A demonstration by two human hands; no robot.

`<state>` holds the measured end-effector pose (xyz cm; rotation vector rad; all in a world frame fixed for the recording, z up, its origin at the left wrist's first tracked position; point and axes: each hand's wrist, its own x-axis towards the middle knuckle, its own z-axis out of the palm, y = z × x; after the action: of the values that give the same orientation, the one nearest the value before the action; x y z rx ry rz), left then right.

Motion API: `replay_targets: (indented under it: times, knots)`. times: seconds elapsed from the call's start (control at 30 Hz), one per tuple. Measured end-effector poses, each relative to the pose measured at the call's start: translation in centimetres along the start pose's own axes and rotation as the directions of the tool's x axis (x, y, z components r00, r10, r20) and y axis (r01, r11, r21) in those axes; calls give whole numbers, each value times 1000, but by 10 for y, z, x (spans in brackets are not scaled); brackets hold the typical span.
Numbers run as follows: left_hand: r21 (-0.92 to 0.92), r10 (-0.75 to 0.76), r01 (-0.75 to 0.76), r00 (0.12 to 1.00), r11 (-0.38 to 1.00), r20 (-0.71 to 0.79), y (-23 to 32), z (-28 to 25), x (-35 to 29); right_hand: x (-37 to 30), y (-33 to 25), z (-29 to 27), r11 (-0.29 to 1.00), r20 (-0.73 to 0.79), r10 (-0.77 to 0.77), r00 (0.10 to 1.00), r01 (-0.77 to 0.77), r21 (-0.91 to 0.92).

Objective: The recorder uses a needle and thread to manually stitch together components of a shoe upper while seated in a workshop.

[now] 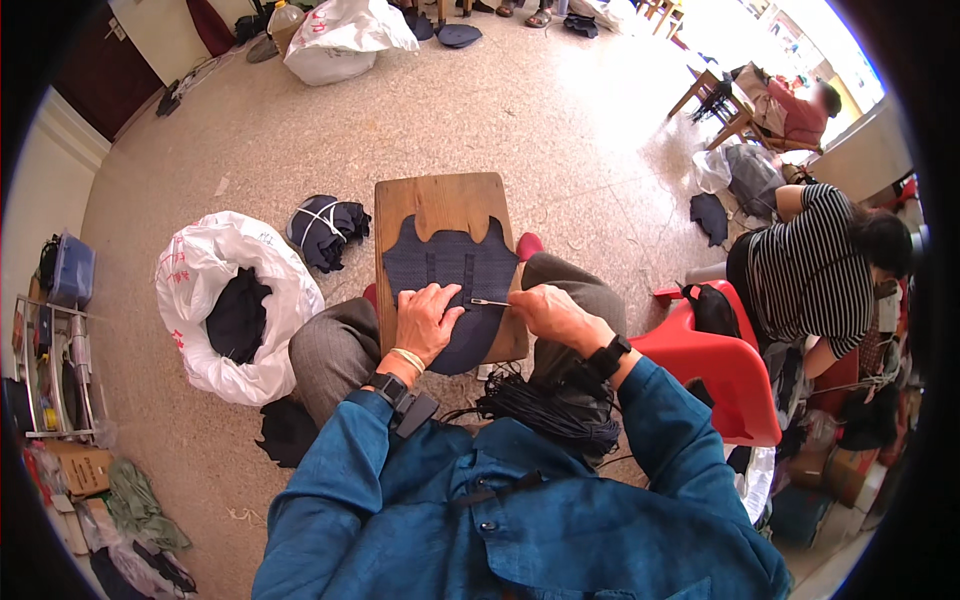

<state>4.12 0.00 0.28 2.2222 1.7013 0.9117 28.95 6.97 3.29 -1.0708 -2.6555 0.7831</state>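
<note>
A dark navy woven fabric piece [449, 262] with a notched far edge lies flat on a wooden board [440, 190] between my knees. My left hand [428, 322] rests on its near left part, fingers stretched out and pressing on the cloth. My right hand [560, 316] is closed around a slim metal tool [490, 303], whose thin shaft points left and touches the fabric near its middle. The tool's exact tip is too small to make out, and its handle is hidden in my fingers. A bundle of black cords [550, 412] lies across my lap.
On my left stand a white sack [185, 330] of dark fabric and a tied dark bundle [325, 228]. To the right are a red plastic chair [740, 395] and a person in a striped shirt [810, 262]. Another white sack [340, 45] sits at the far side.
</note>
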Motion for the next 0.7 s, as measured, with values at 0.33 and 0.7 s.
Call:
replay_targets:
  times: [0.33,0.7]
  knots:
    - [-28,-20,20,1000,999,7,1,-1,2,8,-23,6,1000,-107,-23,994,24,6]
    - [-44,4,-7,998,999,-55,1,1,1,-6,-18,2,993,-1,109,994,-109,-43]
